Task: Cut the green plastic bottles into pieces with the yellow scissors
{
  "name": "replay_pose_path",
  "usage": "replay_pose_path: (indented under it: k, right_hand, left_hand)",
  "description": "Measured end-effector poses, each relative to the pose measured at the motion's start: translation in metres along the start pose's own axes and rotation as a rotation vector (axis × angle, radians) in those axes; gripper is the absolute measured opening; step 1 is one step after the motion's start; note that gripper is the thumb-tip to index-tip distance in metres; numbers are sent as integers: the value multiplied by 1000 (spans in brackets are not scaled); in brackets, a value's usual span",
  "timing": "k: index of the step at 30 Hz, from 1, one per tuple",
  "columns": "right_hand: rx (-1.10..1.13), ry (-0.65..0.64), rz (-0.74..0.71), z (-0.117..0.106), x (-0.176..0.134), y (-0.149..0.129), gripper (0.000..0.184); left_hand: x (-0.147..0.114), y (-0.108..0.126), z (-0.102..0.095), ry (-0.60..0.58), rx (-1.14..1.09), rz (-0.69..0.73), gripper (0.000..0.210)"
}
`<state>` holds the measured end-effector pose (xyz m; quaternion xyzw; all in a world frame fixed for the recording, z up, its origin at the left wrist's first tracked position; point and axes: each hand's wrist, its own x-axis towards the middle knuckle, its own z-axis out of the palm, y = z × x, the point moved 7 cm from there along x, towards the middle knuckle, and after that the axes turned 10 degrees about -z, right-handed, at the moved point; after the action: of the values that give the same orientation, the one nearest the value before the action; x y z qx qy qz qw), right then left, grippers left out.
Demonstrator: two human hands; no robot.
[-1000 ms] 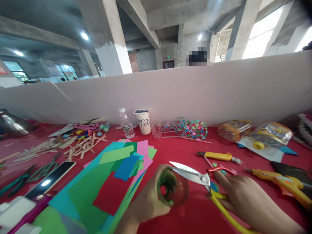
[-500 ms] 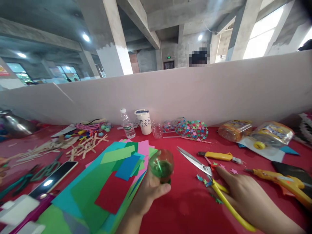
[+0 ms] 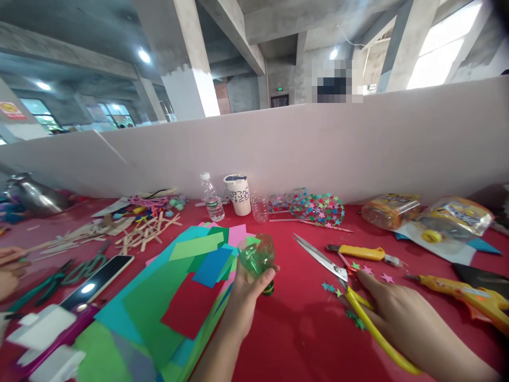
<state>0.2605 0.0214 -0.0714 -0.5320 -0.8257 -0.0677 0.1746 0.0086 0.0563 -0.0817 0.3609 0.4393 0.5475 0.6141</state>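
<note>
While the left hand (image 3: 248, 292) grips the green bottle piece (image 3: 258, 254) above the tabletop (image 3: 302, 329), wide end up, the right hand (image 3: 392, 305) is closed on the scissors (image 3: 338, 271), whose tips point away and leftward. Stars (image 3: 356, 320) lie beside the scissors. Paper (image 3: 155, 302) is stacked left of the bottle piece; the knife (image 3: 360, 252) and glue gun (image 3: 457, 288) lie to the right. Beyond, the water bottle (image 3: 212, 200) and cup (image 3: 239, 197) stand before the partition (image 3: 254, 146).

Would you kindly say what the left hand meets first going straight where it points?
Leaving aside the green bottle piece it holds, the left hand would probably meet the star-covered plastic first, perhaps passing over the pale strip before it; depth is unclear.
</note>
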Motion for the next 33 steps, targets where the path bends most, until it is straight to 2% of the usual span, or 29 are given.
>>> replay_pose_path:
  k: [4,8,13,15,19,21,24,26,30,33]
  right_hand:
    - [16,-79,10,6,-1,2,43]
    - [32,-149,61,10,1,5,36]
    - [59,-220,122,12,4,10,36]
    - [80,-241,137,11,4,11,40]
    - [111,-247,171,6,3,14,46]
    - [123,-233,179,1,2,15,46]
    - [142,-213,181,-6,3,14,40]
    - [158,-213,181,-9,4,12,39]
    - [180,-234,196,-8,6,11,40]
    - [194,-249,206,-2,8,15,40]
  left_hand:
    - [0,-1,1,-8,-35,-12,56]
    - [-1,-2,3,6,40,-23,43]
    - [1,5,1,100,79,25,49]
    - [3,11,4,71,8,17,47]
    - [7,30,27,-105,-127,-48,31]
    - [6,49,41,-148,-100,11,34]
    - [2,87,59,-83,-22,242,51]
    - [-3,106,72,-86,-32,354,58]
    - [-14,123,90,-181,-61,444,56]
    - [-18,123,92,-205,-38,433,52]
